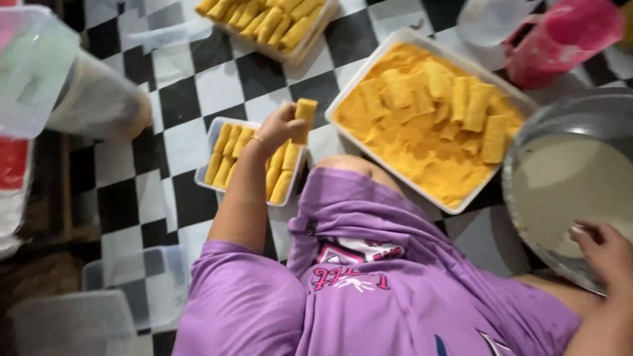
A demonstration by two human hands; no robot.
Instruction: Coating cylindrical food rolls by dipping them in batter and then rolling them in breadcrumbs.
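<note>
A: Where is the breadcrumbed yellow roll (305,118)?
B: Pinched upright in the left hand (280,126), above the small clear plastic tray (210,166) of coated rolls – seemingly packing; it needs laying into a row

A: The right hand (603,249)?
B: Fingers loosely curled at the metal bowl's (527,198) rim, gripping nothing

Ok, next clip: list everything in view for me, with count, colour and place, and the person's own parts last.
Large tray: one, white, upper middle, filled with orange-yellow crumbs and coated rolls.
Small tray: one, clear, centre left, holding rows of yellow rolls.
Far tray: one, top edge, packed with yellow rolls.
Metal basin: one, silver, right, holding pale batter.
Jug: one, pink, top right.
Clear containers: a few, lower left, count unclear.
Floor: black and white checks.
Roll: one, yellow, held over the small tray.
Left hand: fingers closed on the roll.
Right hand: at the basin's rim.
</note>
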